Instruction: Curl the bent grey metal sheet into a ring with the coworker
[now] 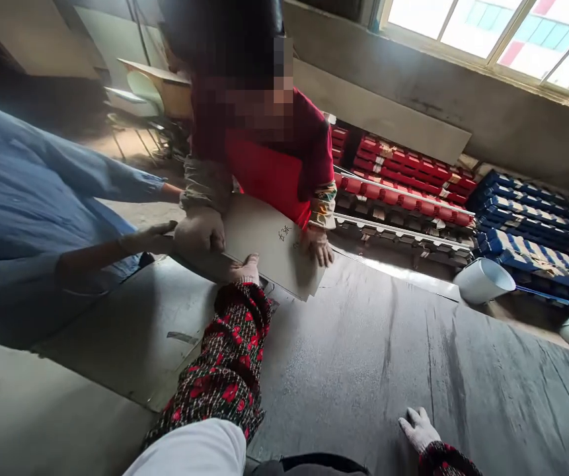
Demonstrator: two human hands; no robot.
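Observation:
A stack of pale grey boards [264, 244] with handwritten black marks is tilted above a grey belt surface [363, 377]. My left hand [245, 270], in a white glove and a red-flowered sleeve, grips the stack's near edge. My right hand [417, 428], also gloved, lies on the belt with its fingers spread, well apart from the stack. A co-worker in a red apron [264, 175] holds the far side with two gloved hands [264, 238]. Another person's gloved hand [146, 239], from a blue sleeve, reaches to the stack's left corner.
Red-wrapped stacks on pallets [403, 172] and blue-wrapped stacks on pallets [532, 225] lie beyond the belt. Two white buckets [483, 280] lie on their sides past its far edge. A chair and desk [160, 89] stand at the back, below a concrete wall and window [492, 33].

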